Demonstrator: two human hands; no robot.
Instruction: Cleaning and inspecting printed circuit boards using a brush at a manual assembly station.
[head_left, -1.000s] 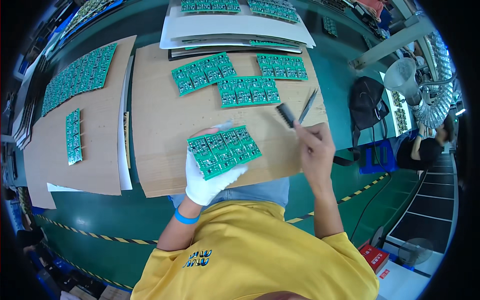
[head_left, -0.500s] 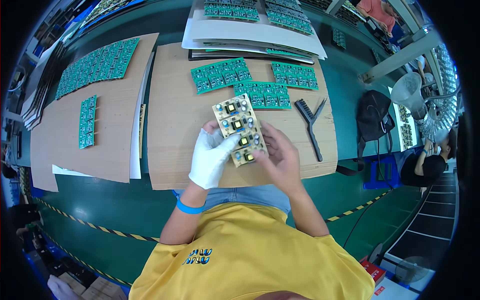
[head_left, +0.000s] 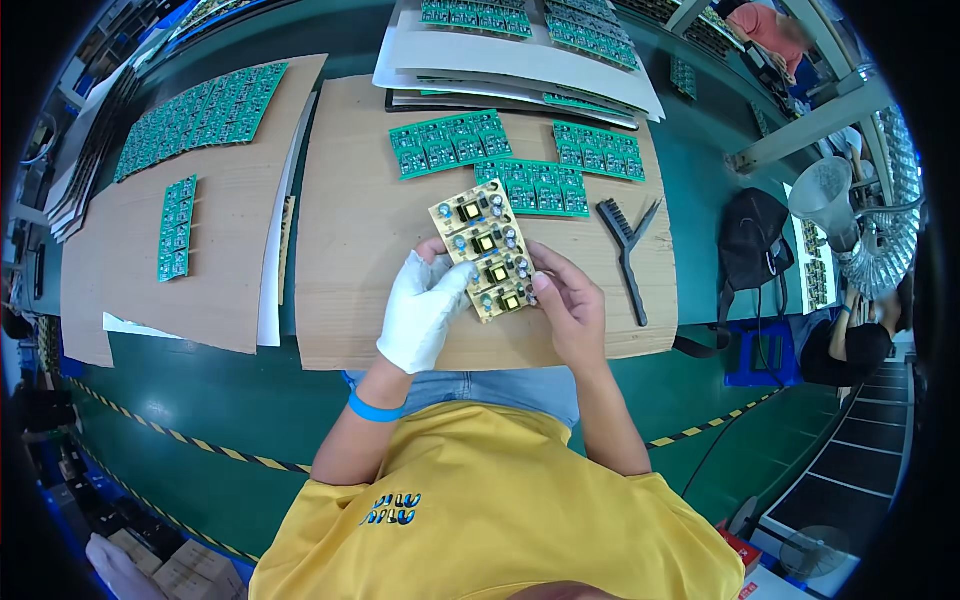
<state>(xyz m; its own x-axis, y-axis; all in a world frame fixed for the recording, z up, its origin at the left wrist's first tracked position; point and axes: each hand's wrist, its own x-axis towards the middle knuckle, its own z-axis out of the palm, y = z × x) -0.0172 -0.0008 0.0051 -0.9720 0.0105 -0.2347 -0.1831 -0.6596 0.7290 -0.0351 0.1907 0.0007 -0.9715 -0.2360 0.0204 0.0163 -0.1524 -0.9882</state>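
Observation:
A tan circuit board panel point(head_left: 484, 258) with capacitors and yellow-topped transformers in a row is held up over the cardboard, component side toward me. My left hand point(head_left: 418, 310), in a white glove with bare fingertips showing behind, grips its left edge, the thumb on its face. My bare right hand point(head_left: 572, 303) holds its lower right edge between thumb and fingers; some fingers are hidden behind the panel. Just beyond it lie green circuit board panels point(head_left: 532, 188), one of them partly covered by the held panel. A black brush point(head_left: 626, 262) with a forked head rests to the right.
Cardboard point(head_left: 350, 230) covers the table before me. Stacked white sheets point(head_left: 520, 75) bearing green boards stand beyond. On the left cardboard lie more green panels point(head_left: 205, 120) and a single one point(head_left: 177, 228). A black bag point(head_left: 750, 240) and a metal post point(head_left: 810, 128) are right. Other people work nearby.
The tan panel has turned slightly and stays in both hands. My right thumb has shifted from the panel's lower face to its right edge. The view has moved a little.

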